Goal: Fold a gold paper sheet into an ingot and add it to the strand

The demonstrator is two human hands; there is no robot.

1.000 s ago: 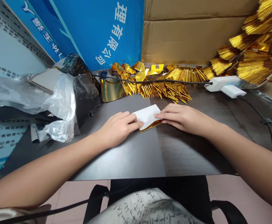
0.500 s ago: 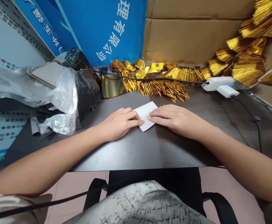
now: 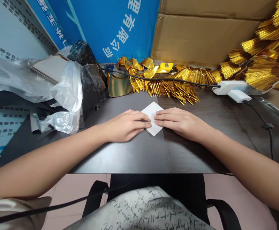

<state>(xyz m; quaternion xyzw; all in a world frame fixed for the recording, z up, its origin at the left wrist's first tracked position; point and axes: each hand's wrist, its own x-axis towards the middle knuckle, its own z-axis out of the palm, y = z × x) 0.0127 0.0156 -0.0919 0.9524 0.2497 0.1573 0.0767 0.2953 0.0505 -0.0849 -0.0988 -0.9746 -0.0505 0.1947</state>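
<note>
- Item: a white paper square (image 3: 153,118), turned corner-up like a diamond, lies flat on the table at centre frame, with a thin gold foil edge (image 3: 148,131) showing at its lower left.
- Left grip (image 3: 126,125): flat and open, fingers extended, fingertips resting on the square's left side; not closed on it.
- Right grip (image 3: 181,123): flat and open, fingertips resting on the right side; not closed on it. The two sets of fingertips are just apart.
- Table (image 3: 120,156): dark, carrying the square between both forearms.
- Upper centre: a pile of pleated gold foil pieces (image 3: 163,88) and a curved gold sheet (image 3: 118,83), both beyond the square.
- Upper right: more gold pieces (image 3: 261,68), a white power strip (image 3: 227,87).
- Left: a clear plastic bag (image 3: 67,102), against a black bag (image 3: 91,86).
</note>
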